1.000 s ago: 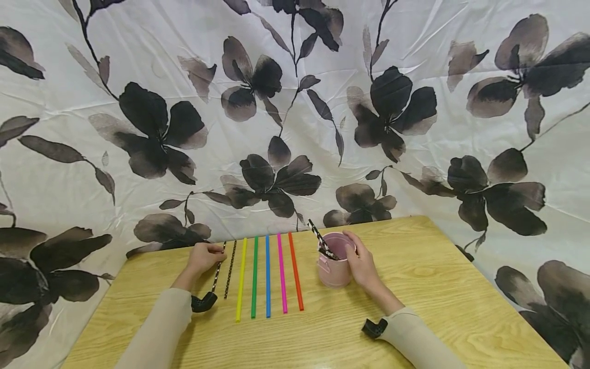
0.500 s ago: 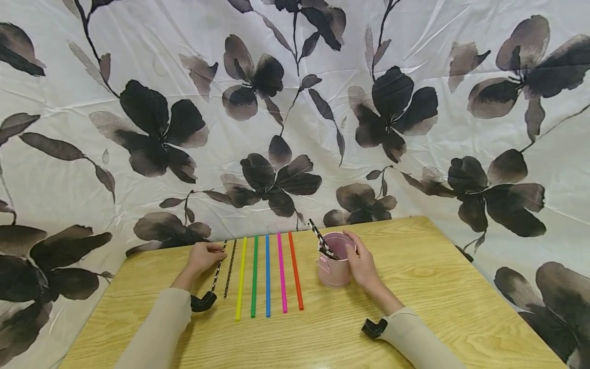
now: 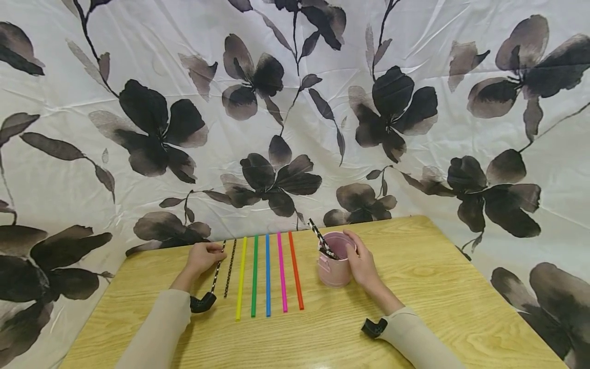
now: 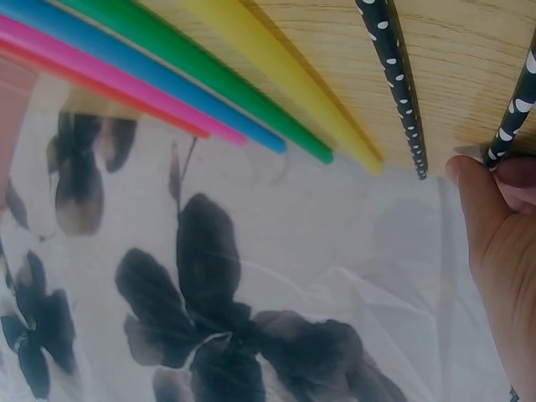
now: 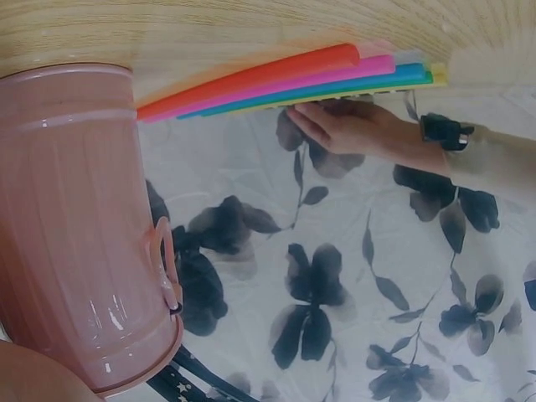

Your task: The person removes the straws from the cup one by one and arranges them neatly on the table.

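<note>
In the head view my left hand (image 3: 202, 260) pinches the upper part of a black straw (image 3: 215, 277) with white spots, at the left end of a row. The left wrist view shows thumb and finger meeting at this straw (image 4: 517, 105). Beside it lies another black patterned straw (image 3: 230, 269), then yellow (image 3: 241, 279), green (image 3: 255, 277), blue (image 3: 268, 277), pink (image 3: 282, 274) and red (image 3: 296, 271) ones. My right hand (image 3: 363, 264) grips the far right side of a small pink pail (image 3: 333, 275) standing upright. Black-and-white straws (image 3: 316, 231) lean out of its mouth.
Under everything is a light wooden table (image 3: 405, 266). A white cloth with dark flowers (image 3: 322, 138) hangs behind its back edge. Each wrist wears a black camera mount, one at the left sleeve (image 3: 203, 302) and one at the right (image 3: 374, 328).
</note>
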`<state>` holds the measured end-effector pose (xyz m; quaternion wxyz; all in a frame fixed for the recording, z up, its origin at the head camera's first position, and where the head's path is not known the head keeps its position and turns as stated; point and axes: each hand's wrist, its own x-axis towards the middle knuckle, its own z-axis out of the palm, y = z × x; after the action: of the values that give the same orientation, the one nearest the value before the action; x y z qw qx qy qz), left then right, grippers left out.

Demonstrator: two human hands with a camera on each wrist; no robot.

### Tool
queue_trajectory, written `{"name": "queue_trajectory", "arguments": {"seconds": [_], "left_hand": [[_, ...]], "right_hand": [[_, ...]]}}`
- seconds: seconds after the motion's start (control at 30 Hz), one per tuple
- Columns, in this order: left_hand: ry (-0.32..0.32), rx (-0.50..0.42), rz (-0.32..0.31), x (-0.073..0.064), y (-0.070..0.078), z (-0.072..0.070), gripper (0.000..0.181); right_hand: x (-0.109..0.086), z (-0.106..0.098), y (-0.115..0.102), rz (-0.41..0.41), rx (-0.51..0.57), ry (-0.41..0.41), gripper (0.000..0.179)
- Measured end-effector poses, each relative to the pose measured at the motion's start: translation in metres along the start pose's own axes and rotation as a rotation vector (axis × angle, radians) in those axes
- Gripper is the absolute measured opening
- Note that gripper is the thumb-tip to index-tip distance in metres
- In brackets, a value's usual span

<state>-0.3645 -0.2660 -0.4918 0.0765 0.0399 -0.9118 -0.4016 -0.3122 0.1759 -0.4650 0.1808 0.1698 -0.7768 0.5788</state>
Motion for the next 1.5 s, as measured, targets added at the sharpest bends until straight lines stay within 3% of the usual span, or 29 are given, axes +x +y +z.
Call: {"name": "queue_trajectory", "arguments": {"seconds": [0.13, 0.43, 0.57, 0.87, 1.0, 1.23, 1.5], "left_hand": [[0.001, -0.001, -0.009, -0.001, -0.001, -0.001, 0.033], [0.009, -0.015, -0.006, 0.003, -0.005, -0.002, 0.035], [-0.015, -0.075, -0.032, 0.003, -0.006, -0.003, 0.035], [-0.027, -0.134, -0.04, -0.006, 0.004, -0.01, 0.033], [-0.037, -0.169, 0.051, -0.014, 0.02, -0.013, 0.032], [-0.08, -0.196, 0.254, -0.034, 0.063, -0.012, 0.029], [-0.128, -0.196, 0.325, -0.056, 0.118, 0.005, 0.022]], "right_hand": [[0.003, 0.002, 0.021, -0.005, -0.009, -0.005, 0.036], [0.004, 0.003, 0.018, -0.02, -0.013, 0.013, 0.036], [0.005, 0.003, 0.018, -0.02, -0.012, 0.012, 0.035], [0.004, 0.003, 0.021, -0.018, -0.025, 0.01, 0.036], [0.004, 0.003, 0.023, -0.016, -0.024, 0.021, 0.035], [0.003, 0.002, 0.022, -0.026, -0.032, 0.019, 0.035], [0.003, 0.002, 0.02, -0.009, -0.021, 0.022, 0.033]]}}
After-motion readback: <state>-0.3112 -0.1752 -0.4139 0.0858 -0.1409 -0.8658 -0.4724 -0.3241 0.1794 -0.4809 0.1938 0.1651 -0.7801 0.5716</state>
